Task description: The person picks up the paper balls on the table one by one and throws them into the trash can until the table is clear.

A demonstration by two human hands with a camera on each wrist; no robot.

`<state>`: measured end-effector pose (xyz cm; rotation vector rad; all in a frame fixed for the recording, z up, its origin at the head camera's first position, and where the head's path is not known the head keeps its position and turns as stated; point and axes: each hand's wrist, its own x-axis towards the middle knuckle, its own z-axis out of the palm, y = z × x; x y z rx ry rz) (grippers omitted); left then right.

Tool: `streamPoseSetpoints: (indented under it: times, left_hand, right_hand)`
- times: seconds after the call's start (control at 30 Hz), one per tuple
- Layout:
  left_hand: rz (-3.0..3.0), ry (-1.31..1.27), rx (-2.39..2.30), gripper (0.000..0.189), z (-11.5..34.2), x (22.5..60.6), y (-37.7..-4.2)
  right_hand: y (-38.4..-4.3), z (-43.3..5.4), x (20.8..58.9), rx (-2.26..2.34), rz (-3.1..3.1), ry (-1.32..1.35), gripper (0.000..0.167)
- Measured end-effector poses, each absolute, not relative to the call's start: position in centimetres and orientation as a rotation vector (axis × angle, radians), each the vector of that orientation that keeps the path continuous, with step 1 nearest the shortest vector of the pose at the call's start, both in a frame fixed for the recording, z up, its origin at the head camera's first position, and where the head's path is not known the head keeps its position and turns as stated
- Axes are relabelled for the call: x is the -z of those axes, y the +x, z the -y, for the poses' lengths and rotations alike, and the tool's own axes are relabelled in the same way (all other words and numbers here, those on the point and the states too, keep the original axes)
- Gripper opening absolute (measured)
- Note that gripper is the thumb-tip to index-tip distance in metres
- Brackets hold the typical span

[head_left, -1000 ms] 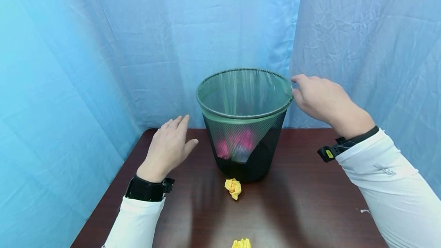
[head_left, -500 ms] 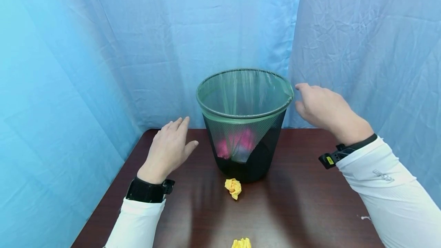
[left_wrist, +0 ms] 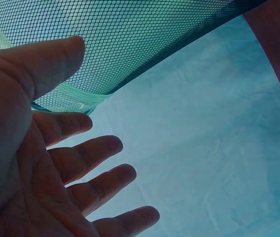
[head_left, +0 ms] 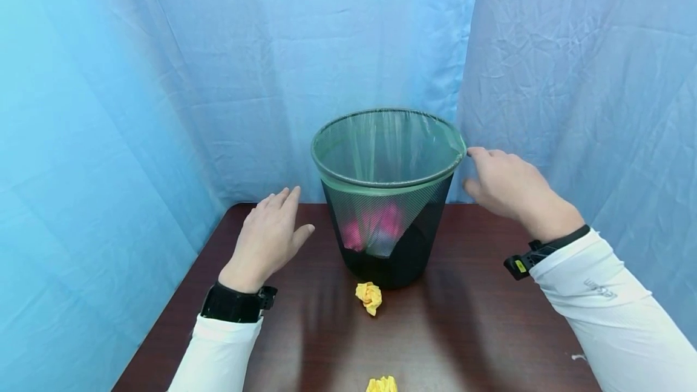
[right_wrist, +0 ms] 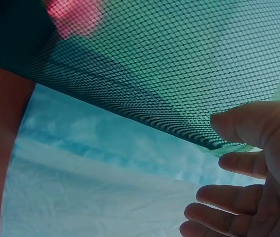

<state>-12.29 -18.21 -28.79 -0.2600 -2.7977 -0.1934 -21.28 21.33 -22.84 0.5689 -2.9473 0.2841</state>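
Observation:
A black mesh wastebasket (head_left: 430, 222) stands upright on the dark wooden table. A translucent green bag (head_left: 376, 147) lines it and folds over its rim. Pink crumpled pieces (head_left: 381, 225) show through the mesh near the bottom. To the basket's left my left hand (head_left: 265, 235) hovers with its fingers extended and spread, holding nothing. My right hand (head_left: 506, 186) is at the right side of the rim, its fingertips close to the bag's folded edge; whether they touch it I cannot tell. In the right wrist view its fingers (right_wrist: 233, 197) look relaxed, with nothing held.
One crumpled yellow paper ball (head_left: 369, 298) lies right in front of the basket. Another yellow paper ball (head_left: 382, 385) is cut off by the bottom of the head view. A small white scrap (head_left: 578, 357) lies near the right sleeve. Blue curtains (head_left: 272, 65) hang behind and at the sides.
My right hand has come down along the outside of the rim, moving slightly away and then back beside it. My left hand has barely moved. Basket and paper balls stay put.

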Motion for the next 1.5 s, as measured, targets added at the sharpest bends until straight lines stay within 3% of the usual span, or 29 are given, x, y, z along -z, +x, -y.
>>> streamPoseSetpoints:
  times: [0.27, 1.5]
  left_hand:
    - [2.779, -0.268, 0.189, 0.078, 18.1, 29.4, -12.3]
    - [2.753, -0.289, 0.215, 0.080, 17.3, 31.8, -11.9]
  right_hand:
    - [-21.3, -21.2, 24.2, -0.286, 2.964, 0.556, 0.073]
    - [-20.7, -20.6, 29.1, -0.253, 2.979, 0.570, 0.072]
